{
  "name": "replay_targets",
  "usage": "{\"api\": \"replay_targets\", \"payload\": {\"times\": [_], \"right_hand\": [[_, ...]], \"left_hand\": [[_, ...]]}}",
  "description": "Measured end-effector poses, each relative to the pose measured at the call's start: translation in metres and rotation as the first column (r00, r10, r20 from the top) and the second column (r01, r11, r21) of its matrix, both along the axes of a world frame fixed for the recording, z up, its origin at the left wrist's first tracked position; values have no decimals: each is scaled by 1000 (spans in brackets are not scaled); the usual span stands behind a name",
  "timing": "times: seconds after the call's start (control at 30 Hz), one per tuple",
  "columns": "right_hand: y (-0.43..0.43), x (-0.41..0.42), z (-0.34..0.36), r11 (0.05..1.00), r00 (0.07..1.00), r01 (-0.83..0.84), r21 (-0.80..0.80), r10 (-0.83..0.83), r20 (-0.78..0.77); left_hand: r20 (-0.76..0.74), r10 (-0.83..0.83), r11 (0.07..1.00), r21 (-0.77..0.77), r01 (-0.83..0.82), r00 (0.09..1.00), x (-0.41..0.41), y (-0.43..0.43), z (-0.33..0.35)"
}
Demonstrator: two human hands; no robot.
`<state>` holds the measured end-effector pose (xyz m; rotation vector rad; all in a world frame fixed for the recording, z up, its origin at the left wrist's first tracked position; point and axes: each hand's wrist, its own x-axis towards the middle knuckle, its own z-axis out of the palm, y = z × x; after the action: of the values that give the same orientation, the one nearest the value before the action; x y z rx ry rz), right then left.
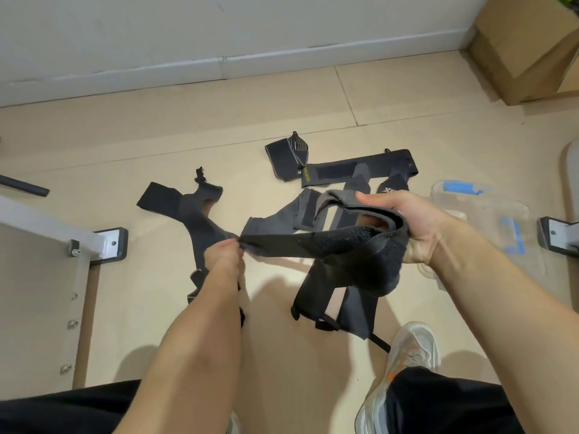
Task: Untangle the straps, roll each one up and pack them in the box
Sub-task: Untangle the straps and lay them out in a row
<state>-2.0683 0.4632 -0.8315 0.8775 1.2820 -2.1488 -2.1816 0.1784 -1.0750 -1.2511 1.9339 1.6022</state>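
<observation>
Black strap (313, 245), held above the tiled floor (156, 136) and stretched between both hands. The left hand (227, 255) pinches one end; the right hand (416, 227) grips the looped, fuzzy-lined portion, thumb on top. The loose remainder hangs down from the right hand toward the floor. Behind the held strap lies a flat strap (354, 170) bearing yellow lettering that reads "XUEYING", the rest unreadable, with a white logo on an adjoining piece. A folded strap (288, 151) lies just beside it at its left end; a further strap (191, 214) lies on the floor to the left. A clear plastic box (488, 208) with blue latches stands at right, near the right hand. A cardboard carton (526, 48) occupies the far right corner; a white sneaker (413, 349) is at lower right.
</observation>
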Motion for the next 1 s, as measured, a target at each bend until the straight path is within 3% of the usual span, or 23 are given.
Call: {"api": "replay_targets", "payload": {"times": [0.17, 0.27, 0.37, 0.47, 0.57, 0.67, 0.77, 0.9, 1.0], "right_hand": [[-38, -3, -17, 999, 999, 45, 2, -45, 31], [-61, -11, -52, 984, 999, 39, 175, -39, -2], [-86, -12, -96, 913, 988, -101, 396, 138, -65], [-110, -20, -125, 854, 968, -144, 500, 228, -110], [-123, -43, -142, 761, 914, -182, 623, 365, -179], [-121, -70, -150, 648, 785, -294, 702, 583, -209], [-116, -89, -147, 560, 694, -428, 709, 707, -138], [-117, -103, -152, 463, 666, -426, 777, 742, -78], [-117, -106, -155, 449, 676, -434, 781, 735, -47]], "left_hand": [[-140, -395, 916, -130, 378, 908, 35, 36, 41], [-183, -372, 928, -85, 362, 910, 36, 30, 48], [-239, -285, 952, 40, 303, 928, 26, 19, 52], [-275, -191, 942, 218, 255, 942, 18, 7, 58], [-294, -232, 897, 304, 320, 927, 13, -4, 59], [-298, -280, 876, 311, 370, 913, 2, -15, 60], [-313, -324, 849, 319, 421, 892, -8, -20, 59], [-314, -327, 887, 223, 404, 891, -17, -16, 53], [-308, -311, 911, 172, 374, 899, -19, -9, 58]]}}
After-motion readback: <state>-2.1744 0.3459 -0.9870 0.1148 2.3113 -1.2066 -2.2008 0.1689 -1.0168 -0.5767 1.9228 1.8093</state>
